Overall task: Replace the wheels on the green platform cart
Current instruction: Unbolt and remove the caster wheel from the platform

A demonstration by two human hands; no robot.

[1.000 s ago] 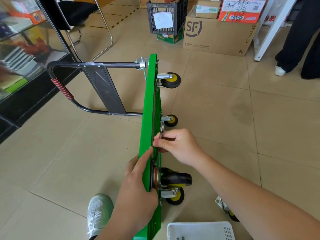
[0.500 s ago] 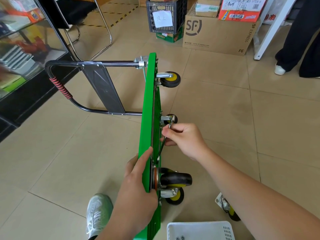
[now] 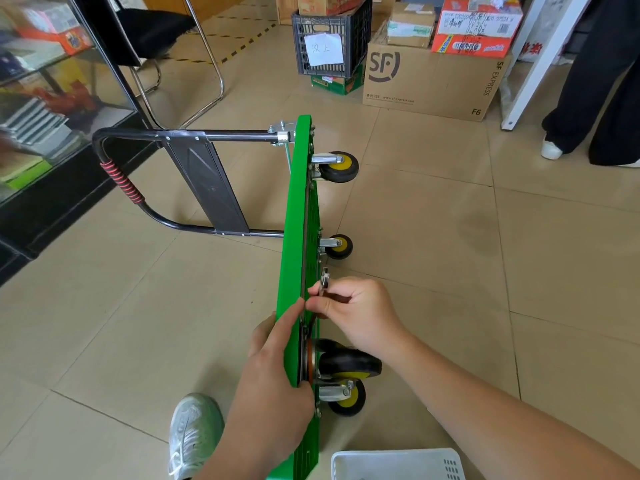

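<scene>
Your left hand [image 3: 273, 386] grips the green platform cart [image 3: 294, 237], tipped on edge, fingers wrapped over its rim. Right hand [image 3: 356, 313] fingers clamped on silver wrench [image 3: 325, 277].

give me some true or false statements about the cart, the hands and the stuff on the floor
1. The cart stands on its side edge, wheels sticking out to the person's right. True.
2. The right hand holds a hammer. False: it pinches a small metal wrench against the cart's underside.
3. The left hand grips the cart's upper edge. True.
4. The white basket sits on top of the cart. False: it is on the floor, to the right of the cart's near end.
5. The black crate is stacked on the cardboard box. False: it stands to the left of that box.
</scene>
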